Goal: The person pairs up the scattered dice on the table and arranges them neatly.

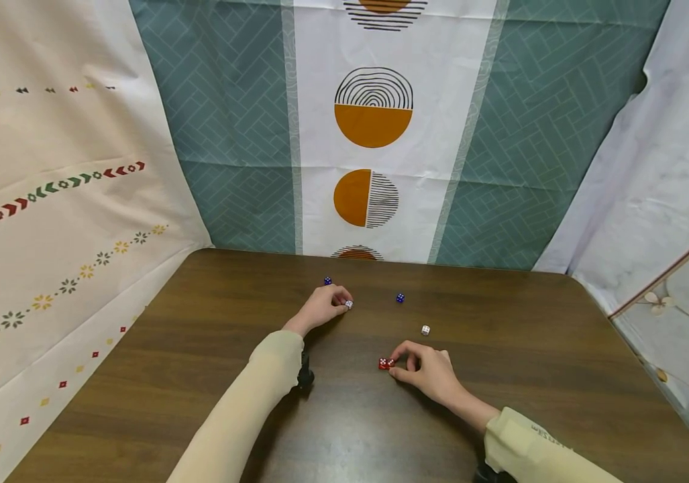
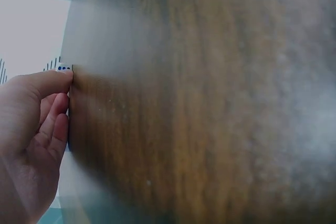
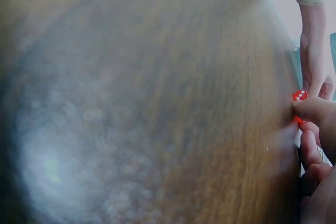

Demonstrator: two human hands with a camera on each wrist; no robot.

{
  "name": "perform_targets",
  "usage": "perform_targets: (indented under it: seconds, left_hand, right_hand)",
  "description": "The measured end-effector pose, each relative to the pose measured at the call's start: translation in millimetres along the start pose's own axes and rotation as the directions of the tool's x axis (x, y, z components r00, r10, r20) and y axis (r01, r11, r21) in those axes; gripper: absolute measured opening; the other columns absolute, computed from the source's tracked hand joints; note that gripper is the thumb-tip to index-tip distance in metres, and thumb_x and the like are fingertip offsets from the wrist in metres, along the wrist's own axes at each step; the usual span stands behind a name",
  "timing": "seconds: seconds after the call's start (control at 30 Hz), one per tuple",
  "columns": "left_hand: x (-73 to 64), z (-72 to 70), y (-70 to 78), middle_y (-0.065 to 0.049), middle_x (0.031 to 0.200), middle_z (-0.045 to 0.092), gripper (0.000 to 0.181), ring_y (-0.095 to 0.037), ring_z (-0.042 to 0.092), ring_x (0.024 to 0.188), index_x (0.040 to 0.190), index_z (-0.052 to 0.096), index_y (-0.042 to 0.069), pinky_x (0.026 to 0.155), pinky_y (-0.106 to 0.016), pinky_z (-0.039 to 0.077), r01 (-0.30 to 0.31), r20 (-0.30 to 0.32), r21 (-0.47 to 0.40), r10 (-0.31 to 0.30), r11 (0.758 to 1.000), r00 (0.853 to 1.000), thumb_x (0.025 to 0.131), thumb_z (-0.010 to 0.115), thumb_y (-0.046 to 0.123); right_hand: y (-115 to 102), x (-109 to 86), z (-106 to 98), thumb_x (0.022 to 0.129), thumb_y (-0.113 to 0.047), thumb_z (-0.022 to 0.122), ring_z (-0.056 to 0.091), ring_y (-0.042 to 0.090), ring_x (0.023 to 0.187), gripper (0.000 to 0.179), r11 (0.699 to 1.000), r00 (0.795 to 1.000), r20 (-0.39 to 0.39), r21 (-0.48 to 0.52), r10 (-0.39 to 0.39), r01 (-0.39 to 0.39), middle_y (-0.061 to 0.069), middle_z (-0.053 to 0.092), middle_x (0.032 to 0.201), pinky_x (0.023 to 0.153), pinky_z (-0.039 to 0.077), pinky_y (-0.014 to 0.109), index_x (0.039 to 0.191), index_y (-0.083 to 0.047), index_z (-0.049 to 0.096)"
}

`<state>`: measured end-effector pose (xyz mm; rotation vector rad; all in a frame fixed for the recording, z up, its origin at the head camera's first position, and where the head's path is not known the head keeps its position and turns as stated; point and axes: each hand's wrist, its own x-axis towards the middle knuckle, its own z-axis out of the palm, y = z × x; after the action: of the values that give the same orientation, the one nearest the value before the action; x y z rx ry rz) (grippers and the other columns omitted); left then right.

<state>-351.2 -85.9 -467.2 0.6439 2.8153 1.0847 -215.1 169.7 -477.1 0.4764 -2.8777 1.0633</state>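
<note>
My left hand pinches a white die between thumb and fingertips at the table's far side. In the left wrist view only part of that die shows past the thumb. Nearer to me, my right hand pinches a red die with thumb and index finger. Another red die sits right beside it on the left, seemingly touching. In the right wrist view one red die shows beyond the thumb, which covers much of the other.
A blue die lies just behind my left hand. A second blue die is farther right, and a white die lies beyond my right hand. The brown wooden table meets a patterned cloth at the back.
</note>
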Motion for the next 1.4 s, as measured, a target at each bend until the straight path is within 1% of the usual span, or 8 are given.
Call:
perform_targets:
  seconds: [0.33,0.47,0.67,0.87,1.07,1.27,1.4]
  left_hand:
    - [-4.1,1.5,-1.0,-0.007,0.095,0.063,0.007,-0.014,0.058,0.085,0.098,0.071,0.008,0.081,-0.031,0.050,-0.031,-0.001,-0.005,0.031,1.000,1.000,0.092,0.069,0.010]
    - [-5.6,1.6,-0.4,-0.007,0.096,0.063,0.008,-0.015,0.058,0.085,0.097,0.072,0.008,0.081,-0.031,0.050,-0.025,-0.009,-0.035,0.025,0.999,1.000,0.090,0.071,0.010]
    - [-6.9,3.1,-0.6,-0.007,0.095,0.062,0.008,-0.014,0.057,0.085,0.096,0.072,0.008,0.081,-0.030,0.049,0.002,-0.028,-0.067,-0.004,0.998,1.000,0.089,0.073,0.012]
    - [-9.2,7.1,0.2,-0.005,0.093,0.062,0.008,-0.012,0.055,0.081,0.095,0.073,0.011,0.075,-0.026,0.047,0.000,-0.029,-0.043,-0.002,0.999,1.000,0.088,0.075,0.015]
    - [-14.5,12.3,5.1,-0.003,0.091,0.063,0.008,-0.011,0.053,0.078,0.094,0.074,0.013,0.071,-0.025,0.044,0.002,-0.035,-0.029,-0.003,1.000,0.999,0.087,0.075,0.017]
    - [-21.4,16.6,11.5,-0.001,0.089,0.064,0.010,-0.010,0.053,0.077,0.095,0.075,0.016,0.069,-0.026,0.043,-0.029,-0.013,-0.025,0.029,0.999,1.000,0.086,0.077,0.020]
    - [-26.1,20.6,15.0,0.002,0.087,0.063,0.011,-0.009,0.052,0.076,0.095,0.076,0.019,0.069,-0.025,0.042,-0.032,0.005,-0.021,0.032,0.999,0.999,0.086,0.078,0.024]
  right_hand:
    - [-0.4,0.1,-0.1,0.082,-0.030,0.080,0.043,0.001,0.049,0.017,1.000,1.000,0.010,0.002,0.015,-0.015,-0.015,0.048,0.056,0.079,0.023,0.035,0.091,-0.035,0.066]
    - [-0.4,0.3,-0.2,0.082,-0.030,0.080,0.044,0.001,0.049,0.017,1.000,1.000,0.010,0.005,0.014,-0.014,-0.015,0.048,0.056,0.079,0.024,0.035,0.092,-0.035,0.066]
    - [-0.2,0.7,0.0,0.082,-0.029,0.080,0.043,0.000,0.049,0.018,1.000,1.000,0.007,0.000,0.012,-0.012,-0.015,0.048,0.056,0.079,0.024,0.035,0.092,-0.035,0.066]
    - [-0.1,0.6,0.0,0.082,-0.029,0.080,0.043,0.000,0.049,0.018,1.000,1.000,0.010,-0.004,0.016,-0.016,-0.015,0.048,0.055,0.078,0.024,0.034,0.091,-0.035,0.066]
    - [-0.6,0.4,-0.6,0.082,-0.029,0.080,0.043,0.000,0.049,0.017,1.000,1.000,0.005,0.000,0.005,-0.005,-0.015,0.048,0.056,0.079,0.024,0.035,0.091,-0.035,0.066]
    - [-0.5,0.1,-1.1,0.083,-0.029,0.080,0.044,0.000,0.049,0.016,1.000,1.000,0.009,-0.002,0.006,-0.006,-0.015,0.049,0.056,0.078,0.024,0.035,0.092,-0.034,0.067]
    - [0.2,0.2,-0.7,0.083,-0.030,0.080,0.044,0.001,0.050,0.016,1.000,1.000,0.011,-0.001,0.011,-0.011,-0.015,0.049,0.057,0.078,0.024,0.035,0.092,-0.034,0.067]
